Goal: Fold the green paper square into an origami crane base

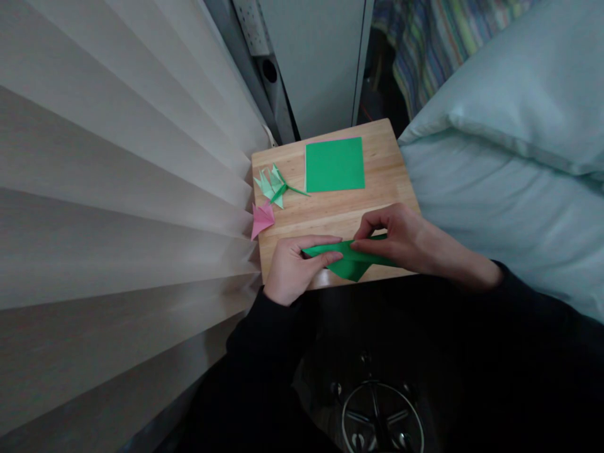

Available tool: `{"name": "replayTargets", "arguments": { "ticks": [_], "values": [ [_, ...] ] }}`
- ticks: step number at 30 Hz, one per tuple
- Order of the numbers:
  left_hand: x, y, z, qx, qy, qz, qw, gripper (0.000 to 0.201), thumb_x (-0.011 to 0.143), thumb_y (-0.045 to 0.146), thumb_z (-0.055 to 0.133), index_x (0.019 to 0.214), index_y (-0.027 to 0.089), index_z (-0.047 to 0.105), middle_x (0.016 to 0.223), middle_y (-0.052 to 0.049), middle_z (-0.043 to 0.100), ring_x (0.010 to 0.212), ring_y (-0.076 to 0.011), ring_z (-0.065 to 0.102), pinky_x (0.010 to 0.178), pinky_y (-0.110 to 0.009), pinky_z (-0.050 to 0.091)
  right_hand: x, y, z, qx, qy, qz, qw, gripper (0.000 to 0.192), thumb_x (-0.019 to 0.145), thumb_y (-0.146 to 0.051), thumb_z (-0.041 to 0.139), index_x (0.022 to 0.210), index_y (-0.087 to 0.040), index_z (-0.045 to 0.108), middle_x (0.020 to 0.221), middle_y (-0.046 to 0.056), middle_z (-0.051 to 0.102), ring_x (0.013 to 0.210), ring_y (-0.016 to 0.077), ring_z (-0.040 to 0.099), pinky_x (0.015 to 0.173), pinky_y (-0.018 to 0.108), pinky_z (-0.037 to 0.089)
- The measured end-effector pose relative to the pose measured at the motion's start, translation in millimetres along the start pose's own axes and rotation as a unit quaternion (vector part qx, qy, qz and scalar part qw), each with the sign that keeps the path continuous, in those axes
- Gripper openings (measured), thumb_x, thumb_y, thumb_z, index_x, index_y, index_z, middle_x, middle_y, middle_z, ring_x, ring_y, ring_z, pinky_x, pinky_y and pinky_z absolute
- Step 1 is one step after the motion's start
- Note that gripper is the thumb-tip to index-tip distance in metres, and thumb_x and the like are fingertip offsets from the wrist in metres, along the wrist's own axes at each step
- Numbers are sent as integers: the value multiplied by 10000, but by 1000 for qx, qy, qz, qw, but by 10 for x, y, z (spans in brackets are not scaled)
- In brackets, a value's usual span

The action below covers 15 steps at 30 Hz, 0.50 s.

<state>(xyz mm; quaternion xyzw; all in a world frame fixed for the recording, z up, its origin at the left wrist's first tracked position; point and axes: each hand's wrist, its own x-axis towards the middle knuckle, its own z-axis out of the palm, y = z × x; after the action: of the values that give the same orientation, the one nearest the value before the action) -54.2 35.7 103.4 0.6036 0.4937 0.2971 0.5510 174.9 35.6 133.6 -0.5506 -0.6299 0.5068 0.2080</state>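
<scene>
1. Nearest the camera, dark sleeves lead up from the bottom of the view, and below them the metal base of a chair shows dimly
2. The left hand lies at the near edge of the small wooden table, its fingers curled and pinching the left tip of a folded green paper between thumb and forefinger
3. The right hand is closed on the same paper from above, fingertips pressing its upper edge near the middle; the paper lies flat on the table's near edge, one pointed corner hanging just over it
4. Farther back and to the left, a pink folded paper flower sits at the table's left edge, touching the pleated curtain
5. Just beyond it lies a light green folded flower with a thin darker green stem pointing right
6. A flat green paper square rests near the far edge, just beside the stem's tip but apart from it
7. Right of the table, a pale blue pillow lies on a bed; no container shows on the table
</scene>
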Motion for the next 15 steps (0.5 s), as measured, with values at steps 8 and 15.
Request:
{"name": "replayTargets", "arguments": {
  "ticks": [8, 15],
  "values": [
    [-11, -10, 2, 9, 3, 0, 1000, 261, 752, 362, 895, 976, 232, 861, 996, -60, 843, 941, -256, 803, 889, -366, 660, -12, -20, 4, -4, 0, 3, 1000, 211, 834, -354, 757, 687, -212, 706, 710, 26, 718, 685, 182, 626, 638, 320, 433],
    [-13, 7, 10, 8, 5, -4, 1000, 235, 760, 349, 887, 962, 232, 862, 987, -61, 843, 926, -254, 804, 903, -377, 659, -26, -68, -1, -7, -2, -4, 1000, 174, 843, -290, 709, 702, -188, 714, 734, 42, 728, 674, 173, 613, 635, 319, 429]
  ]
}}
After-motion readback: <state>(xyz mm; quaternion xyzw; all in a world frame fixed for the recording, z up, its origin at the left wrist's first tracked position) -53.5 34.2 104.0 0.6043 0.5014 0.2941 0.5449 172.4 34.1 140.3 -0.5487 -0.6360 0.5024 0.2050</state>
